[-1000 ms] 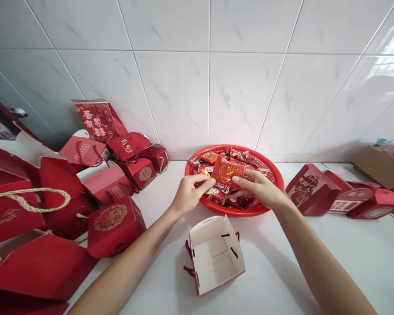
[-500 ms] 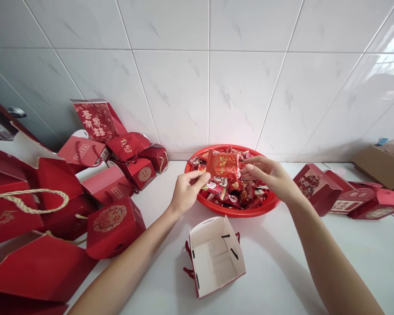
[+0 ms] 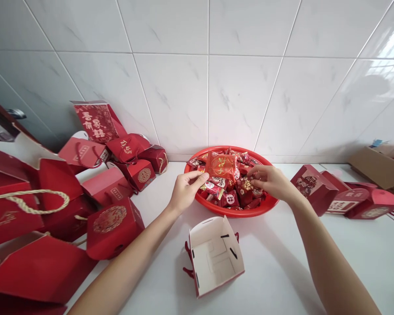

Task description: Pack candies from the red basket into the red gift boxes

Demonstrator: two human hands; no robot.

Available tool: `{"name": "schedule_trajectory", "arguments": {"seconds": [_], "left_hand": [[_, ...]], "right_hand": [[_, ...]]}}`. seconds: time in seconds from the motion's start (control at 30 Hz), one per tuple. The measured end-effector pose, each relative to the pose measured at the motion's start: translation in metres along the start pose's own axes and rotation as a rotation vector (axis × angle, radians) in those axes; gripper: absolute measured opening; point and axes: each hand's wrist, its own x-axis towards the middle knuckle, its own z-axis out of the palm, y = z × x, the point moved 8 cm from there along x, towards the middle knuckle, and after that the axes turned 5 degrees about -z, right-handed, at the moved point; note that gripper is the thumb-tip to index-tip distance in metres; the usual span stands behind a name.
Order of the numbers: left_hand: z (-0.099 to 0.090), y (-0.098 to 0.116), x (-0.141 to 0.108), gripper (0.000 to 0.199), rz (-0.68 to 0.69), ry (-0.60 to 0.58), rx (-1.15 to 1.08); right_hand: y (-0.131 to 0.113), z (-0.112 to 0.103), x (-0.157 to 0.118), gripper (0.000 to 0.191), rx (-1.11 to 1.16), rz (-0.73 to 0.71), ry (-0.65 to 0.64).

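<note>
So the right hand (image 3: 269,181) has dipped down into the candies since the last frame, thumb and fingers pinched on a dark red candy (image 3: 245,184) with gold print. Left hand (image 3: 188,189) is still clamped on the big red packet (image 3: 221,166), up over the red basket (image 3: 202,202). Open box (image 3: 216,258) sits just in front, white inside.

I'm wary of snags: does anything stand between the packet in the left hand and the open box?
Between the packet in the left hand and the open box lie some wrapped sweets and the red basket's near rim, then counter. Nothing visible covers the box's opening.
</note>
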Motion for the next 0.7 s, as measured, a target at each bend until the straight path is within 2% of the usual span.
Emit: {"name": "schedule_trajectory", "arguments": {"seconds": [0.07,0.13,0.27,0.33,0.43,0.5,0.6,0.7], "left_hand": [[0.000,-0.001,0.001,0.039,-0.021,-0.002,-0.044],[0.000,-0.001,0.001,0.039,-0.036,-0.002,-0.082],[-0.001,-0.002,0.001,0.041,-0.053,0.003,-0.087],[-0.001,-0.002,0.001,0.041,-0.057,0.002,-0.092],[-0.001,-0.002,0.001,0.041,-0.063,-0.003,-0.110],[0.000,-0.002,0.001,0.042,-0.063,-0.007,-0.106],[0.002,-0.001,0.001,0.041,-0.051,-0.012,-0.079],[0.002,-0.001,0.000,0.040,-0.036,-0.022,-0.055]], "right_hand": [[0.008,-0.015,-0.001,0.017,0.060,0.059,0.186],[0.017,-0.024,-0.004,0.024,0.123,0.128,0.317],[0.024,-0.020,-0.002,0.045,0.264,0.161,0.297],[0.021,-0.023,-0.002,0.043,0.197,0.132,0.301],[0.011,-0.033,-0.004,0.029,0.040,0.059,0.314],[0.002,-0.032,-0.005,0.027,0.017,0.008,0.232],[-0.012,-0.013,-0.007,0.024,0.015,-0.049,-0.054],[-0.015,0.009,-0.014,0.021,-0.176,0.005,-0.310]]}}
